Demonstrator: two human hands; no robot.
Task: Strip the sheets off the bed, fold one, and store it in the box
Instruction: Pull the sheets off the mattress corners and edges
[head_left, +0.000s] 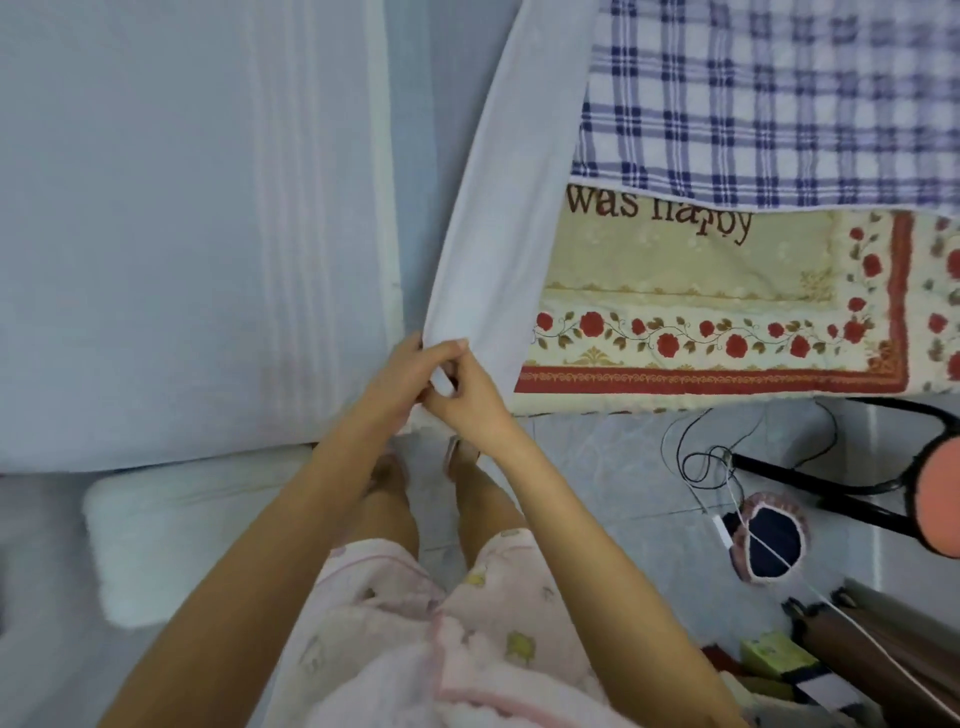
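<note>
A pale white sheet (498, 197) hangs taut from the top of the view down to my hands at the centre. My left hand (410, 379) and my right hand (467, 400) meet there, both pinching the same corner of the sheet. To the right the bed (701, 291) shows a cream cover with red roses and the words "was happy". A blue and white checked sheet (779, 104) lies over its far part. No box is in view.
A large pale blue-white cloth (182, 234) fills the left side, with a white pillow-like roll (171, 540) below it. On the tiled floor at the right lie black cables (706, 462), a black chair frame (831, 488), a round dark pad (769, 545) and small clutter.
</note>
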